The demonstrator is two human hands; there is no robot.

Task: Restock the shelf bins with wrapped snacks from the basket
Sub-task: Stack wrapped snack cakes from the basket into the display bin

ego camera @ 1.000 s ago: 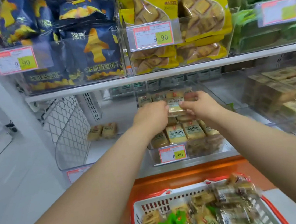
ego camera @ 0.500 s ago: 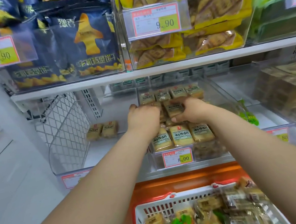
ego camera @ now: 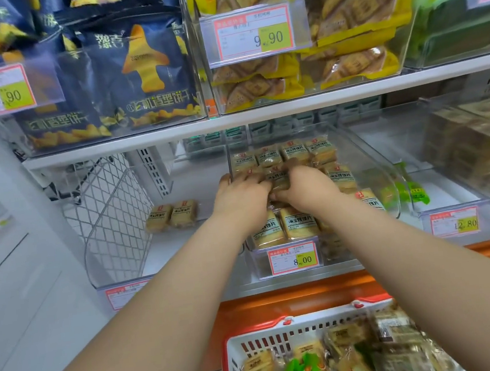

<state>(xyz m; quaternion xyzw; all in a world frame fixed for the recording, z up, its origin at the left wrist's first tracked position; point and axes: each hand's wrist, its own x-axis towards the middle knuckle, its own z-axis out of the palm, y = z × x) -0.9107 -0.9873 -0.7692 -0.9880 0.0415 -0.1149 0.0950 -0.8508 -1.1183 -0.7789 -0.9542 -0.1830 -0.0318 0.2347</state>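
While both arms reach into the clear shelf bin (ego camera: 387, 170), the left hand (ego camera: 240, 196) and right hand (ego camera: 304, 189) together grasp one wrapped snack (ego camera: 278, 179) with curled fingers above rows of packets; the basket (ego camera: 254, 347) sits below, well apart.

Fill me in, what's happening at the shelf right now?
A person is restocking. Both hands, left hand and right hand, are in the clear middle bin, together gripping a wrapped snack among rows of the same tan packs. The basket below holds more wrapped snacks.
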